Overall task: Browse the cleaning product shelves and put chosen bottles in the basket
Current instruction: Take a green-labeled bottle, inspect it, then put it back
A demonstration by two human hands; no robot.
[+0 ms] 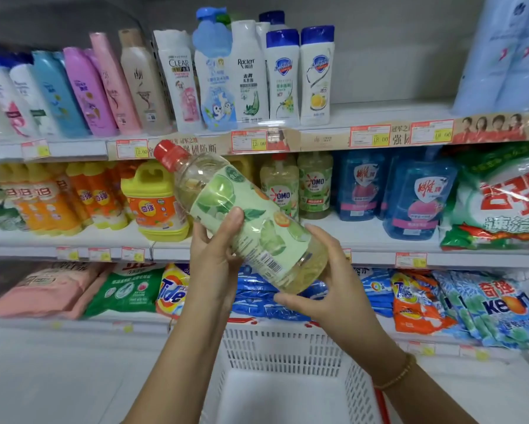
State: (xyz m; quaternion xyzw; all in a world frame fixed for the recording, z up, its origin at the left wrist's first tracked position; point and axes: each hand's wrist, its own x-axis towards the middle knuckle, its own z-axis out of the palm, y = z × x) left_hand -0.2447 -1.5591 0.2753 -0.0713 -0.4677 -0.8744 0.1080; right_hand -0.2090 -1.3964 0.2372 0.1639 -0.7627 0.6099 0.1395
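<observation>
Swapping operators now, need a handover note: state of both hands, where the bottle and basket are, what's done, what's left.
Left hand grip: holds the clear plastic bottle with red cap and green label round its middle, thumb on the label.
Right hand grip: cups the bottle's base.
Bottle: tilted, cap up-left, in front of the shelves and above the white perforated plastic basket.
Done: bottle in hand, label facing the camera. No bottle shows in the visible part of the basket.
Left: lower it into the basket, then browse on.

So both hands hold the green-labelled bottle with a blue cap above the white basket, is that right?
Not quite: the head view shows a red cap, not blue. Left hand and right hand do hold the green-labelled bottle above the white basket.
</observation>
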